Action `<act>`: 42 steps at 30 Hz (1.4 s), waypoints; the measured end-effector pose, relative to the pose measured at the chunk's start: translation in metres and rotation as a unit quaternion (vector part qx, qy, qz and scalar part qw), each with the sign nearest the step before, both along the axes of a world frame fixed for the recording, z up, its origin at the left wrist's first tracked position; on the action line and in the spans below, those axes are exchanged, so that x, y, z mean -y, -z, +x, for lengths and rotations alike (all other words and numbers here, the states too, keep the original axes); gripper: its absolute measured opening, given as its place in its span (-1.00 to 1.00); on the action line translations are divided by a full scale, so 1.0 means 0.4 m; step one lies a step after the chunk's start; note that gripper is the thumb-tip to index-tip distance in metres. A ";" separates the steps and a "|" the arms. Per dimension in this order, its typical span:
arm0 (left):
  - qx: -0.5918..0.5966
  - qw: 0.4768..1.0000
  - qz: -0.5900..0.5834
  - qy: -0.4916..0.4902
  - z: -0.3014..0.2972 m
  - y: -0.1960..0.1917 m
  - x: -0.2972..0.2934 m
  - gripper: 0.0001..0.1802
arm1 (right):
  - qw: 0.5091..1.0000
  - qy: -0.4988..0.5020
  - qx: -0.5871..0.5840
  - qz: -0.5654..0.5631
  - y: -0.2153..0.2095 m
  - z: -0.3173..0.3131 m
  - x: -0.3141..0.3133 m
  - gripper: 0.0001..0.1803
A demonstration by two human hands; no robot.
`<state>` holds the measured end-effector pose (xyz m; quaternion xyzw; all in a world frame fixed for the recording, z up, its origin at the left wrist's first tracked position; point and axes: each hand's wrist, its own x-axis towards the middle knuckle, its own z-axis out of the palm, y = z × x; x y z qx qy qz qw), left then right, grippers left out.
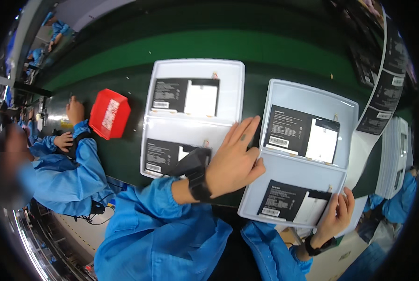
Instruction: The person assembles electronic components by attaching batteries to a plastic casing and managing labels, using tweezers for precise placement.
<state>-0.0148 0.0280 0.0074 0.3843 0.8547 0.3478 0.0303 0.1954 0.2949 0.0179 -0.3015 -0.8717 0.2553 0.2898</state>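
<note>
Two white plastic trays stand side by side, a left tray (240, 89) and a right tray (352, 105), each with two compartments. Every compartment shows a flat pack, battery-like, half black printed label and half white, with a small gold tab. My left hand (235, 157) is over the gap between the trays, fingers stretched out and holding nothing. Its wrist, in a black band, partly covers the near-left pack (160, 157). My right hand (337, 218) grips the right tray's near right edge, beside the near-right pack (287, 201). A far-right pack (287, 129) lies above it.
A strip of black labels (383, 89) on white backing curves down at the right. Stacked white trays (393, 157) stand beyond it. A red box (110, 114) sits on the dark green work surface (132, 105) at the left, near a co-worker's hands (75, 111) and blue sleeves.
</note>
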 end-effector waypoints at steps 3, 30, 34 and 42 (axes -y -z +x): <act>-0.046 0.995 0.035 -0.075 -0.042 -0.053 0.106 -0.79 | 0.995 -0.095 -0.032 0.006 -0.023 -0.097 0.058 -0.89; 0.116 0.952 0.154 -0.239 -0.148 0.139 0.526 -0.57 | 0.957 0.199 0.149 0.147 0.125 -0.147 -0.226 -0.35; 0.107 0.956 0.176 -0.210 -0.104 0.143 0.421 -0.62 | 0.933 0.181 0.107 0.291 0.264 -0.045 -0.341 -0.61; 0.097 0.965 0.190 -0.155 0.014 0.100 0.059 -0.59 | 0.973 0.182 -0.108 0.093 0.273 -0.031 -0.314 -0.57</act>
